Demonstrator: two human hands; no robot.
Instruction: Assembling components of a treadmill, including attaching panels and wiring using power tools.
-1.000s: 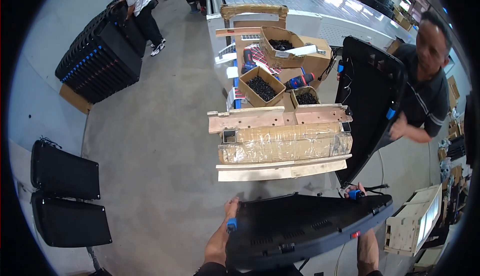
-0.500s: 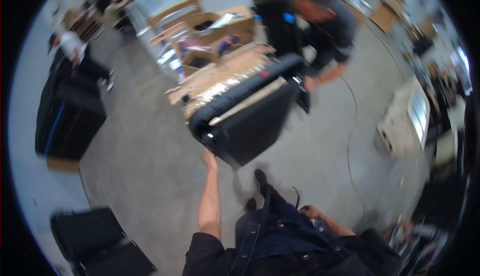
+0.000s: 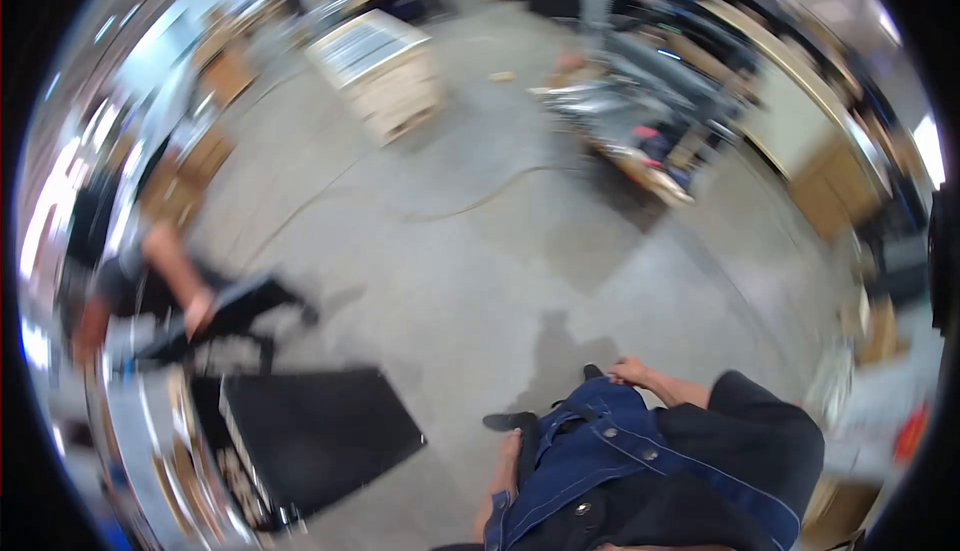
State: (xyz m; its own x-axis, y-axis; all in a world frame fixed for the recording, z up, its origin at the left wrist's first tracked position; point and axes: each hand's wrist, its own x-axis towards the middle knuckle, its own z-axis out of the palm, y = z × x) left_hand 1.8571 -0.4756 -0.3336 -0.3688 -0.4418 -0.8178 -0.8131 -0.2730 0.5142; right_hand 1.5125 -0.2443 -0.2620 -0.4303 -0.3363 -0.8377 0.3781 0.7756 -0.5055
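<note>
My left hand [image 3: 513,443] hangs low beside my blue denim apron [image 3: 610,421]; it is small and blurred, and its fingers are mostly hidden. In front of the apron is my right hand [image 3: 628,370], its fingers curled in; whether anything sits in them is too blurred to tell. To the left lies a large black panel-like case [image 3: 325,436], nearest to my left hand but apart from it. Beyond it a co-worker [image 3: 160,286] bends over, one hand on a dark flat piece [image 3: 245,306].
A pale wooden crate with a glassy top [image 3: 385,86] stands far ahead. Right of it is a heap of shiny wrap and parts [image 3: 625,116]. A cable [image 3: 480,201] crosses the concrete floor. Cardboard boxes [image 3: 190,171] stand at left, a long cabinet [image 3: 790,121] at right.
My view has swung to the right, so the co-worker and bench now appear at lower left. My left hand has come off the black case and dropped to my side.
</note>
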